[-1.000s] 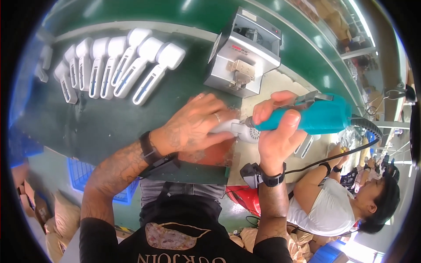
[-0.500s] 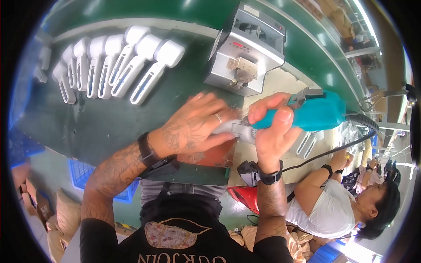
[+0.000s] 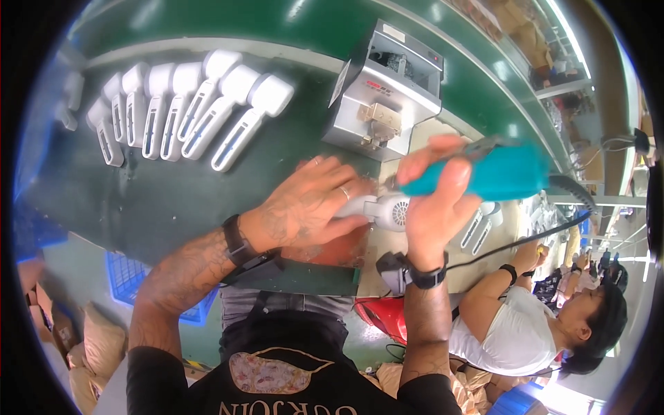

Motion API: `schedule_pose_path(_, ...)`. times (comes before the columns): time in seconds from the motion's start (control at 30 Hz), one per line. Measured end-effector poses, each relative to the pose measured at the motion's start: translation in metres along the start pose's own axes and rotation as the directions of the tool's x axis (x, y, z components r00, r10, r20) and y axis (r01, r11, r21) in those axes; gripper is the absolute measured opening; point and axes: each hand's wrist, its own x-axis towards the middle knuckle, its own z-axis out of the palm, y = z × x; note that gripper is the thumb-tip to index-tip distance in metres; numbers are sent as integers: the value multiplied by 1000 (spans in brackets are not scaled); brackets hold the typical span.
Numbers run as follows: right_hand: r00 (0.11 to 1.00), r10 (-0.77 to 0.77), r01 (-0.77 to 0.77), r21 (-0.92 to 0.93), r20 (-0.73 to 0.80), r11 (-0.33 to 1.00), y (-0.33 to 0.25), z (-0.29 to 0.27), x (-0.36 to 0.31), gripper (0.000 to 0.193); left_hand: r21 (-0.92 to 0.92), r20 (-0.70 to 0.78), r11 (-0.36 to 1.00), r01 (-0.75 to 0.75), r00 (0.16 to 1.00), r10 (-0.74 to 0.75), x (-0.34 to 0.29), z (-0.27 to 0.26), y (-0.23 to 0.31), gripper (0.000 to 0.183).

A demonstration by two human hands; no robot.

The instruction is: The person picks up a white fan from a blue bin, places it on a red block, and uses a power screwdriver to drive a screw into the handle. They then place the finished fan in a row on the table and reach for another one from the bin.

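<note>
My left hand (image 3: 308,200) is closed around the handle end of a white handheld appliance (image 3: 398,211) with a round, slotted grille, low over the bench. Its fingers cover most of the handle. In my right hand (image 3: 439,207) is a teal electric screwdriver (image 3: 484,173), lying nearly level with its tip toward the left. The tip is blurred, just above the grille; it looks apart from it. A black cable trails from the screwdriver's rear. To the left on the green bench, several similar white appliances (image 3: 242,128) lie in a fanned row.
Beyond my hands stands a silver box-shaped machine (image 3: 387,97) with a metal fitting in front. More white pieces (image 3: 477,232) lie right of my right hand. A co-worker in a white shirt (image 3: 519,332) sits at the right. A blue crate (image 3: 128,277) is below the bench's left edge.
The screwdriver has lifted off the appliance, and the round grille now shows fully. My left hand keeps its hold. The whole view has shifted slightly.
</note>
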Motion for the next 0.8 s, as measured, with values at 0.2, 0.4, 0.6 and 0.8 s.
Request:
schedule_pose_path(0.2, 962, -273, 272, -96, 0, 957, 30, 17, 56, 41, -33, -9, 999, -3, 1000, 3, -3, -2, 3, 38)
schedule_pose_path(0.4, 988, -155, 155, -32, -8, 987, 25, 25, 48, 35, -28, -13, 1000, -4, 1000, 4, -4, -2, 4, 39)
schedule_pose_path(0.6, 998, -43, 42, -4, -45, 999, -1, 19, 12, 39, -20, 2, 1000, 12, 1000, -12, -5, -3, 0, 39)
schedule_pose_path(0.8, 1000, -15, 15, 36, -19, 999, -15, -11, -31, 67, 3, -16, 999, -42, 999, 42, 0, -4, 0, 38)
